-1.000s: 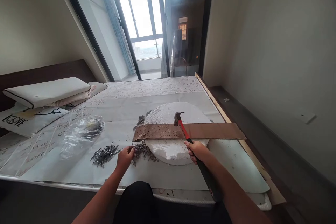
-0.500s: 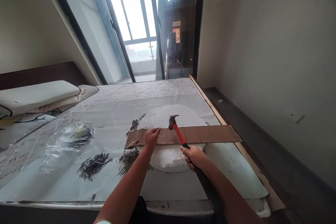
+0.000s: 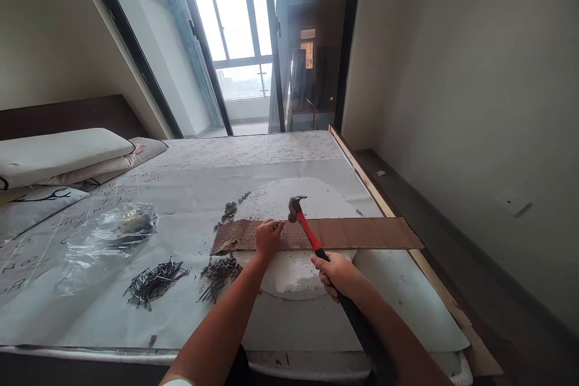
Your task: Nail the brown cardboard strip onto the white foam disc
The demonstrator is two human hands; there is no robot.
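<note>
My right hand [image 3: 338,274] is wrapped round the black grip of a claw hammer [image 3: 309,232] with a red neck. The hammer's head is over the brown cardboard strip [image 3: 362,233], just right of my left fingers. My left hand [image 3: 268,237] is at the strip, thumb and fingers pinched on what looks like a nail, mostly hidden. Rows of small holes mark the strip's left part. Beneath it is a white round board [image 3: 312,193]. A pile of loose nails [image 3: 156,282] lies left of my left forearm.
Grey crumbs and more nails [image 3: 221,271] lie beside the round board's left edge. A clear plastic bag [image 3: 111,238] is on the sheet-covered mattress [image 3: 194,313]. Pillows [image 3: 63,154] are stacked at far left. A wooden edge board [image 3: 362,172] runs along the right, near the wall.
My left hand has shifted slightly right along the strip. The hammer head has moved a little left and up, nearer my left fingers. The camera view has also shifted slightly.
</note>
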